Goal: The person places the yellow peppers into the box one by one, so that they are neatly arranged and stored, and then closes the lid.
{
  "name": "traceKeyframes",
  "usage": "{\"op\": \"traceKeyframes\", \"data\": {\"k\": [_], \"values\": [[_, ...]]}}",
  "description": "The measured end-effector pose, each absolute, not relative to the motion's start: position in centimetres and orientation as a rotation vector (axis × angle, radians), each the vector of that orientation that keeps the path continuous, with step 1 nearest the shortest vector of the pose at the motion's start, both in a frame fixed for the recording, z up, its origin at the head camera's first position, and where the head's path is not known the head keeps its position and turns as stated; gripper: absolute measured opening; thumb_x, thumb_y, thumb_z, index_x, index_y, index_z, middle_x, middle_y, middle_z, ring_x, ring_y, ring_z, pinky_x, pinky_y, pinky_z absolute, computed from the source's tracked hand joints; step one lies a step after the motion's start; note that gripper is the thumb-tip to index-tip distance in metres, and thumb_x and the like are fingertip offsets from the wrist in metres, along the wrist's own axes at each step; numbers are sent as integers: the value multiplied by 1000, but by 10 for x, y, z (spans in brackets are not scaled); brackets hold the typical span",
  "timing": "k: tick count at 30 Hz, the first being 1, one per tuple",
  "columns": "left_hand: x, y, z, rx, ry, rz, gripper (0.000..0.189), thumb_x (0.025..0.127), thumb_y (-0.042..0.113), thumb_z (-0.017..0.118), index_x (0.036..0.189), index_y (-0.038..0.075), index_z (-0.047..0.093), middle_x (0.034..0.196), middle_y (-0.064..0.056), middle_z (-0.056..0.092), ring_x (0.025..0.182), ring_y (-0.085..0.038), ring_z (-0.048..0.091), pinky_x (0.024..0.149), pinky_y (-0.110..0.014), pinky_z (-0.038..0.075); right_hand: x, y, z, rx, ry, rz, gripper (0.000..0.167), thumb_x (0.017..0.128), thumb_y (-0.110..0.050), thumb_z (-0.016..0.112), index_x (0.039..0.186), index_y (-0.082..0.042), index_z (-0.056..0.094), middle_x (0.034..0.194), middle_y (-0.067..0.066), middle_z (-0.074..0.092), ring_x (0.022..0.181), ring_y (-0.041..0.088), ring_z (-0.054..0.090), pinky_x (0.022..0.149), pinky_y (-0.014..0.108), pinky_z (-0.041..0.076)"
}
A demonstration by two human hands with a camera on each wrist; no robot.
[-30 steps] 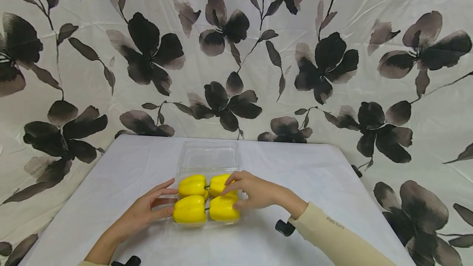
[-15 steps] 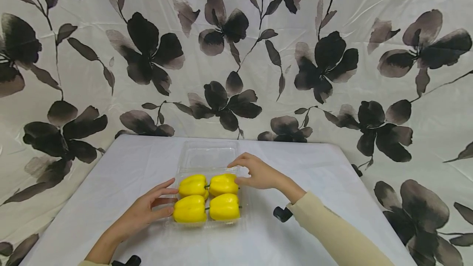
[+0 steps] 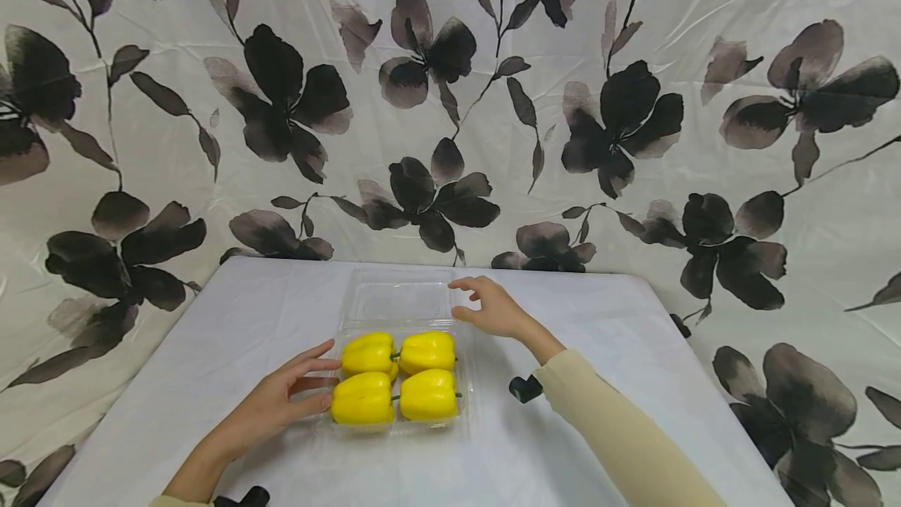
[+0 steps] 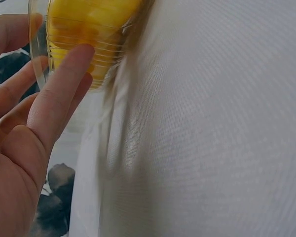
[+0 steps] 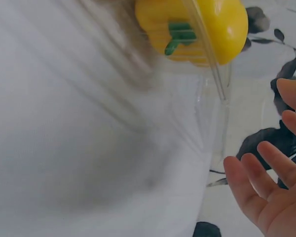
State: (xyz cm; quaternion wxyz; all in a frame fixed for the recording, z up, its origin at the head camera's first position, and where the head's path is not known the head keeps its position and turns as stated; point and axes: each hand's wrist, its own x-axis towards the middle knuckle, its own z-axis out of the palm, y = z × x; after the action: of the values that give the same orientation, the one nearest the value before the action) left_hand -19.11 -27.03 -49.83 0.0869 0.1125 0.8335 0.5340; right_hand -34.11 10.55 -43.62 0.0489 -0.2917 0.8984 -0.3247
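Several yellow bell peppers (image 3: 362, 399) sit in two rows in a clear plastic clamshell container (image 3: 466, 415). Its transparent lid (image 3: 397, 301) lies folded back behind the base. My left hand (image 3: 271, 405) rests at the container's left side; in the left wrist view its extended fingers (image 4: 59, 96) touch the ribbed wall and rim. At the right edge of the lid hovers my right hand (image 3: 496, 310), fingers spread and slightly bent, nothing held. The right wrist view shows it apart from the container, with a pepper's green stem (image 5: 181, 33) seen through the plastic.
A white cloth covers the table (image 3: 577, 444), whose back edge runs close behind the lid. Behind it hangs a pale curtain (image 3: 521, 155) with dark flowers. A black device sits at each wrist, the right one (image 3: 525, 389) hanging below the cuff.
My right hand has left the right-hand peppers and moved away from me, up to the lid's right edge. The left hand and the peppers stay where they were.
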Motion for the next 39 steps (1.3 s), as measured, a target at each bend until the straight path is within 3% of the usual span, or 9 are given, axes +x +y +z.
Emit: {"op": "traceKeyframes", "data": {"k": [5, 13, 22, 34, 39], "values": [[-191, -271, -499, 296, 2484, 1584, 55, 96, 34, 81, 145, 15, 63, 176, -11, 22, 138, -42, 57, 105, -34, 58, -352, 104, -445, -792, 2726, -1073, 50, 104, -24, 71, 150, -13, 59, 151, 16, 58, 130, 38, 60, 106, 51, 55], [-190, -271, -499, 339, 2493, 1587, 54, 98, 32, 79, 145, 12, 62, 176, -15, 21, 136, -43, 58, 104, -39, 59, -362, 105, -455, -703, 2676, -1166, 51, 105, -23, 69, 151, -9, 57, 153, 20, 56, 133, 41, 58, 109, 53, 54], [-190, -272, -503, 306, 2504, 1578, 55, 95, 35, 82, 144, 17, 63, 176, -8, 23, 137, -40, 59, 108, -41, 56, -372, 110, -474, -553, 2588, -1248, 52, 105, -25, 68, 155, -18, 54, 158, 13, 53, 139, 37, 55, 110, 52, 54], [-191, -271, -501, 265, 2519, 1558, 56, 95, 38, 82, 144, 19, 64, 177, -7, 22, 137, -39, 59, 112, -52, 52, -385, 100, -483, -520, 2463, -1370, 52, 107, -21, 63, 157, -11, 50, 158, 17, 51, 135, 36, 59, 99, 41, 62], [-190, -271, -502, 281, 2509, 1566, 56, 96, 36, 81, 145, 18, 62, 177, -7, 22, 137, -39, 59, 110, -47, 54, -389, 97, -486, -480, 2446, -1389, 51, 108, -20, 61, 157, -13, 50, 158, 16, 51, 134, 36, 59, 99, 41, 62]]}}
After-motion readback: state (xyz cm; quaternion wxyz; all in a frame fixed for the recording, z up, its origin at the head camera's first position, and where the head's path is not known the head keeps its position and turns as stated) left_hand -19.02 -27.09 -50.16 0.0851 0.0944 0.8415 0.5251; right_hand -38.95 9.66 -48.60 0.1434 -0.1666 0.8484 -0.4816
